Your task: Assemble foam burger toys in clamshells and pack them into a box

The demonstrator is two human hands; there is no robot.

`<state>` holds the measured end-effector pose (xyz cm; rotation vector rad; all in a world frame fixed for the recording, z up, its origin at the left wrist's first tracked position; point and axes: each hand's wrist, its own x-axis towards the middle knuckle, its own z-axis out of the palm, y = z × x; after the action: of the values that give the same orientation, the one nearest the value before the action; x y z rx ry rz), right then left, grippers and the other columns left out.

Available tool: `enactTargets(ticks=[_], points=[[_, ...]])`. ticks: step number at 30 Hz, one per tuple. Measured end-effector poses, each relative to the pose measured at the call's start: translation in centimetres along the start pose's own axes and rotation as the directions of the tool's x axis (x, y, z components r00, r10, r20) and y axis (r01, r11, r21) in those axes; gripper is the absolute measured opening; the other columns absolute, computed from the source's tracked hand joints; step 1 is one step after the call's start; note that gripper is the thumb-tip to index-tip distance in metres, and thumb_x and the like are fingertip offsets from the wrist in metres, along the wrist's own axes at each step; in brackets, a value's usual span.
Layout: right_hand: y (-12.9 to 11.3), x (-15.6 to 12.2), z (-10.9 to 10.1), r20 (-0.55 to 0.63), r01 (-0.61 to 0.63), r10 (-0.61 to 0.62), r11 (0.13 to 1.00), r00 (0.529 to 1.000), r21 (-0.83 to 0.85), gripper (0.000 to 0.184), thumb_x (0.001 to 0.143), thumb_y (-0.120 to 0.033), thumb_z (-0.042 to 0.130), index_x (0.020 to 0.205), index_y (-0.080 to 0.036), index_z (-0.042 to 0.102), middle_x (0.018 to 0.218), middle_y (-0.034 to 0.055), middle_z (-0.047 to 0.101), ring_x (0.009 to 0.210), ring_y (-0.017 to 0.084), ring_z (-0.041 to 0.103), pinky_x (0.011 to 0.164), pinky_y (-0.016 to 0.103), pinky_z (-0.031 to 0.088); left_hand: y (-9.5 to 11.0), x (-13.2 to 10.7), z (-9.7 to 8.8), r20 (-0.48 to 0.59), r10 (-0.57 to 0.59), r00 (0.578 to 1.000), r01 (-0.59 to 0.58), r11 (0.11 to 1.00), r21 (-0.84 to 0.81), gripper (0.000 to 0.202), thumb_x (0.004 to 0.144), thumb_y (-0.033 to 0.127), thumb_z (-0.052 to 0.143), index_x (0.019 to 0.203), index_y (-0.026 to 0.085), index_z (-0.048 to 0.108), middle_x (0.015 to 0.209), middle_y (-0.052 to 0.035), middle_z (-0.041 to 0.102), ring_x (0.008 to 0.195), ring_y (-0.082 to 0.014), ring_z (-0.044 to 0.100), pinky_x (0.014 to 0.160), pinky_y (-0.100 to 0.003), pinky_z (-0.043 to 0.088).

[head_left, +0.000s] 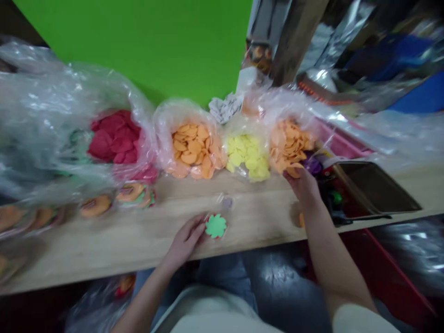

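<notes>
My left hand (185, 241) is near the table's front edge, thumb and fingers closed on the edge of a small stack. A green scalloped piece (215, 225) lies on top of this stack, and a bit of red shows under its rim. At the right, my right hand (305, 186) reaches to the mouth of a clear plastic bag filled with orange pieces (289, 138). Its fingertips pinch an orange rounded piece (294, 170) at the front of that bag. Just behind the stack sits a small greyish disc (227, 202).
Open bags along the back hold red pieces (116, 138), orange pieces (192, 145) and yellow pieces (247, 155). Layered burger-like stacks (95, 205) stand at the left. A dark tray (376, 188) lies at the right. A green panel (145, 41) rises behind.
</notes>
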<state>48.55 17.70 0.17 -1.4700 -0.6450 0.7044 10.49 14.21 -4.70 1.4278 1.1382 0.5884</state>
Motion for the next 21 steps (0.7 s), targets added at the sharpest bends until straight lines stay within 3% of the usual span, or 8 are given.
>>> enactTargets(ticks=[2,4,7,10,12,14,17,21], points=[[0.2,-5.3,2.2,0.228,-0.126,0.120,0.992,0.966,0.015,0.022,0.073,-0.034,0.059,0.091,-0.020,0.057,0.079,-0.0001,0.062,0.072,0.013,0.061,0.062,0.027,0.051,0.3,-0.1,0.2,0.008,-0.051,0.999,0.052,0.995,-0.080,0.045,0.084,0.045,0.042,0.115,0.015,0.054,0.096,-0.0085,0.063,0.081,-0.0185,0.059,0.072,-0.032,0.050],[0.6,-10.6,5.0,0.528,-0.163,0.220,0.975,0.820,-0.154,0.024,0.073,-0.032,0.059,0.093,-0.019,0.057,0.080,0.0017,0.063,0.071,0.015,0.061,0.057,0.027,0.052,0.2,0.0,0.4,-0.004,-0.072,0.997,0.071,0.988,-0.137,0.045,0.083,0.046,0.042,0.112,0.014,0.056,0.085,-0.0068,0.063,0.069,-0.0159,0.058,0.062,-0.029,0.050],[1.7,-16.4,9.3,0.668,0.283,0.009,0.901,0.744,-0.328,0.018,0.078,-0.023,0.053,0.094,-0.019,0.060,0.089,0.0043,0.064,0.081,0.017,0.060,0.071,0.034,0.052,-0.1,0.0,0.5,-0.010,-0.099,0.995,0.095,0.977,-0.192,0.042,0.080,0.047,0.048,0.104,0.014,0.059,0.083,-0.0059,0.063,0.067,-0.0145,0.057,0.059,-0.026,0.049],[3.2,-19.2,11.5,0.746,0.693,-0.252,0.623,0.616,-0.362,0.026,0.082,-0.015,0.045,0.104,-0.019,0.059,0.108,0.0079,0.060,0.107,0.021,0.051,0.095,0.041,0.042,-0.1,0.0,0.5,0.029,-0.130,0.991,0.133,0.963,-0.236,0.042,0.080,0.048,0.047,0.099,0.012,0.058,0.075,-0.0052,0.062,0.064,-0.0140,0.058,0.059,-0.026,0.049],[4.0,-20.1,11.4,0.817,0.810,-0.261,0.461,0.514,-0.362,0.034,0.084,-0.014,0.042,0.115,-0.018,0.054,0.120,0.0099,0.054,0.120,0.023,0.041,0.101,0.044,0.035,0.0,0.0,0.5,0.046,-0.133,0.990,0.140,0.959,-0.247,0.043,0.080,0.049,0.045,0.098,0.011,0.057,0.072,-0.0047,0.061,0.063,-0.0137,0.058,0.060,-0.026,0.049],[4.5,-20.9,10.3,0.847,0.850,-0.235,0.367,0.477,-0.377,0.039,0.083,-0.016,0.043,0.123,-0.018,0.048,0.130,0.0104,0.046,0.128,0.026,0.030,0.104,0.048,0.031,0.2,0.0,0.5,0.065,-0.125,0.990,0.138,0.960,-0.245,0.043,0.080,0.049,0.047,0.098,0.011,0.057,0.074,-0.0049,0.061,0.065,-0.0135,0.058,0.062,-0.027,0.048],[5.1,-21.8,8.3,0.812,0.830,-0.258,0.369,0.524,-0.419,0.044,0.082,-0.023,0.046,0.126,-0.022,0.045,0.137,0.0098,0.037,0.131,0.029,0.022,0.102,0.053,0.030,0.3,0.1,0.5,0.075,-0.098,0.992,0.111,0.974,-0.200,0.044,0.073,0.048,0.056,0.099,0.013,0.059,0.076,-0.0035,0.060,0.065,-0.0129,0.056,0.061,-0.025,0.046],[6.2,-22.1,7.0,0.519,0.598,-0.312,0.543,0.796,-0.589,0.034,0.085,-0.026,0.042,0.118,-0.022,0.050,0.112,0.0122,0.052,0.109,0.026,0.046,0.090,0.048,0.042,0.2,0.5,0.9,-0.016,-0.068,0.998,0.068,0.998,-0.008,0.051,0.063,0.047,0.067,0.102,0.015,0.061,0.070,-0.0016,0.057,0.063,-0.0135,0.051,0.058,-0.024,0.039]])
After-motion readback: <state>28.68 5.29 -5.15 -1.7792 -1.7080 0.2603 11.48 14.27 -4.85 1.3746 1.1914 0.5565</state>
